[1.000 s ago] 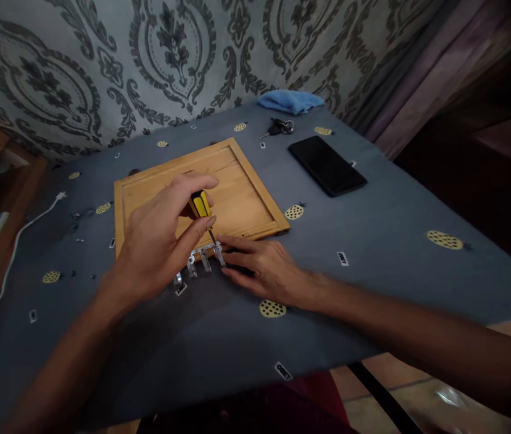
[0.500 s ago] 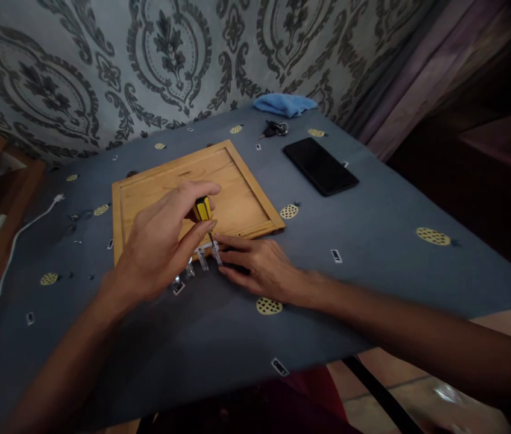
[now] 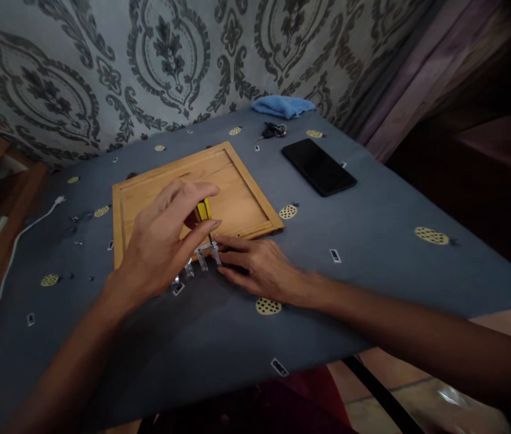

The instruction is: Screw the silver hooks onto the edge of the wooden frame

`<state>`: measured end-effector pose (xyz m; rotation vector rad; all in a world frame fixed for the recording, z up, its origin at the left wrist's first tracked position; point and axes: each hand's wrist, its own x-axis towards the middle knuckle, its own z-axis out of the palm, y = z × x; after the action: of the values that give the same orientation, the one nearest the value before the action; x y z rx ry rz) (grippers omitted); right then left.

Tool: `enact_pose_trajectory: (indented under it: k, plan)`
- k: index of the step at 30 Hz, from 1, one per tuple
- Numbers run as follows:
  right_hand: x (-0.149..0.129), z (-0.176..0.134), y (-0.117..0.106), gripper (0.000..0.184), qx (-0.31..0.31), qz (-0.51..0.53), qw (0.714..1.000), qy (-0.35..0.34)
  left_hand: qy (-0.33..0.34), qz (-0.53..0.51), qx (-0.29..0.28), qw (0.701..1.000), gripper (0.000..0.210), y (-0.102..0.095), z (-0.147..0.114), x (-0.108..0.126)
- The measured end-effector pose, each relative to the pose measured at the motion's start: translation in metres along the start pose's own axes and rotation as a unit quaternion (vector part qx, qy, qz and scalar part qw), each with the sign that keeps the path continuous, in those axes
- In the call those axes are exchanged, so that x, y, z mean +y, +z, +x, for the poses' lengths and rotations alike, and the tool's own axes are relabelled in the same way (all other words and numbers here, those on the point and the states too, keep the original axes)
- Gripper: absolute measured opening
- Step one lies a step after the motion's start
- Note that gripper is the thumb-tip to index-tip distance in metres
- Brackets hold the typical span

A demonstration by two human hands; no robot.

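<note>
My left hand (image 3: 160, 235) is closed round the yellow and black handle of a screwdriver (image 3: 203, 209), held nearly upright. Its shaft points down at the right end of a silver metal hook rack (image 3: 202, 259), which lies along the near edge of a framed wooden board (image 3: 250, 190). Several hooks stick out from the rack toward me; my left hand covers part of it. The fingertips of my right hand (image 3: 260, 265) pinch the rack's right end, beside the screwdriver tip. Whether a screw sits under the tip is too small to tell.
A black phone (image 3: 319, 167) lies right of the board, with keys (image 3: 273, 131) and a blue cloth (image 3: 283, 106) farther back. Small dark bits (image 3: 91, 278) and a white cable (image 3: 15, 235) lie at left, near a wooden shelf (image 3: 11, 211). A patterned wall (image 3: 115, 66) closes the back.
My left fingers have shifted slightly around the screwdriver handle. My right hand stays at the rack's end, and the board has not visibly moved on the table.
</note>
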<state>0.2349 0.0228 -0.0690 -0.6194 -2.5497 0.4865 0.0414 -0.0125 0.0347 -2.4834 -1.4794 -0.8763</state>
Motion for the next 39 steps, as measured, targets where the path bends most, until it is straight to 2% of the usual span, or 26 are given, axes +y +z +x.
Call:
enact_pose_trajectory:
  k: [7,15,25,30,34,39]
  plan:
    - [-0.0001,0.0006,0.0001,0.025,0.006,0.007,1.000,-0.007,-0.006,-0.001,-0.004,1.000,0.039,-0.0014,-0.0001,-0.0026]
    - [-0.0008,0.0014,-0.0012,0.023,0.000,0.005,1.000,-0.006,-0.007,0.015,-0.009,1.000,0.032,-0.0001,-0.0001,0.0002]
    - [-0.0005,0.0017,-0.0009,0.023,0.001,0.006,1.000,-0.003,-0.012,0.004,-0.035,0.999,0.036,-0.0025,-0.0004,-0.0008]
    - [-0.0005,0.0007,-0.0008,0.021,0.002,0.015,1.000,-0.001,-0.010,0.011,-0.012,1.000,0.034,-0.0003,-0.0011,-0.0015]
    - [0.0000,0.0000,-0.0007,0.021,0.006,0.010,1.000,-0.002,-0.015,0.001,-0.021,1.000,0.039,0.0000,-0.0017,-0.0028]
    - [-0.0003,-0.0001,-0.0005,0.023,0.013,0.008,1.000,-0.005,-0.037,-0.001,0.006,0.999,0.042,-0.0078,0.0001,-0.0023]
